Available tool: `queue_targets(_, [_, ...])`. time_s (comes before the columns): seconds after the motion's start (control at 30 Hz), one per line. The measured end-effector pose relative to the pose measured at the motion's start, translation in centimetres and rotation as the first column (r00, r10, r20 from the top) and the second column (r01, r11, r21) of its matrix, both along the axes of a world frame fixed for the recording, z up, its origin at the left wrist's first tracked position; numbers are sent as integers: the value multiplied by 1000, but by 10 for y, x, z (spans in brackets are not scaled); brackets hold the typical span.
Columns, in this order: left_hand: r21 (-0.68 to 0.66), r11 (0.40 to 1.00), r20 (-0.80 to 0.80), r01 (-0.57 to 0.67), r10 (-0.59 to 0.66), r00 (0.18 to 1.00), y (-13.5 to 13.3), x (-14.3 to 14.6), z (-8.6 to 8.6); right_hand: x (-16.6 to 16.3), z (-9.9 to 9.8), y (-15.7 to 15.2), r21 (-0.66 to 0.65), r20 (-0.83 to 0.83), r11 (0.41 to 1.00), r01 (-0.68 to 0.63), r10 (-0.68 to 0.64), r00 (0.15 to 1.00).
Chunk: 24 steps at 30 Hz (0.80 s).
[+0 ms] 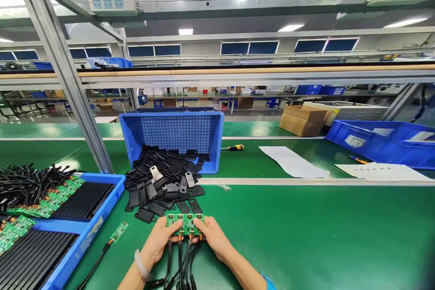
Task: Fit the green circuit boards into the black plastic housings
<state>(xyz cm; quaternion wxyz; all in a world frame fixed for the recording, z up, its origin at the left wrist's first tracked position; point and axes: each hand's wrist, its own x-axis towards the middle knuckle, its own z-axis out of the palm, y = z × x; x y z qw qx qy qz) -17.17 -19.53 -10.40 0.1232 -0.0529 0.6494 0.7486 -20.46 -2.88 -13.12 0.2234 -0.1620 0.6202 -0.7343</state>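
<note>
Facing the green bench's [306, 226] near edge, a blue plastic bin [176, 128] lies on its side, likely for easy reach, spilling flat black plates [163, 190]. Nearer that edge, left hand [162, 232] and right hand [215, 234] pinch a row of green circuit boards [187, 224] at both ends, apparently steadying it, thin black cables [180, 258] trailing.

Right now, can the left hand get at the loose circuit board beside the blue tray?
Probably yes: nothing visible stands between the left hand and the loose circuit board, though it would need to release the held circuit boards first.
</note>
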Motion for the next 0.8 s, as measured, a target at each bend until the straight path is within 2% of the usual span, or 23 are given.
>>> queue_targets(0.1, [-54, 998, -78, -38, 34, 996, 0, -2, -13, 1, -8, -2, 95, -116, 993, 74, -63, 991])
queue_targets(0.27, [-73, 987, -87, -140, 134, 987, 0, 0, -21, 9, -13, -10, 255, -219, 938, 235, -181, 959])
queue_targets(0.37, [-50, 985, -113, -164, 158, 981, 3, 2, -25, 10, -17, -12, 285, -260, 921, 267, -193, 946])
queue_targets(0.47, [-142, 966, -163, -214, 191, 968, 8, 4, -26, 6, -20, -11, 333, -364, 865, 376, -250, 897])
queue_targets(0.5, [-166, 958, -176, -234, 205, 963, 9, 5, -25, 5, -19, -10, 319, -371, 864, 389, -264, 890])
queue_targets(0.53, [-166, 956, -171, -241, 212, 962, 11, 5, -23, 4, -18, -9, 277, -335, 888, 368, -270, 903])
queue_targets(0.6, [-87, 974, -95, -209, 200, 975, 12, 7, -17, 4, -11, -7, 76, -130, 972, 223, -212, 969])
queue_targets(0.63, [-31, 984, -35, -176, 175, 984, 12, 8, -14, 5, -7, -6, -51, -12, 989, 136, -137, 991])
queue_targets(0.7, [51, 989, 61, -138, 135, 989, 11, 9, -9, 8, -1, -7, -229, 157, 973, 27, 10, 988])
queue_targets(0.77, [87, 987, 80, -136, 129, 988, 9, 9, -9, 11, 1, -8, -262, 227, 965, -5, 67, 972])
queue_targets(0.8, [105, 987, 72, -123, 116, 991, 8, 8, -9, 12, 0, -9, -251, 231, 968, 7, 52, 971])
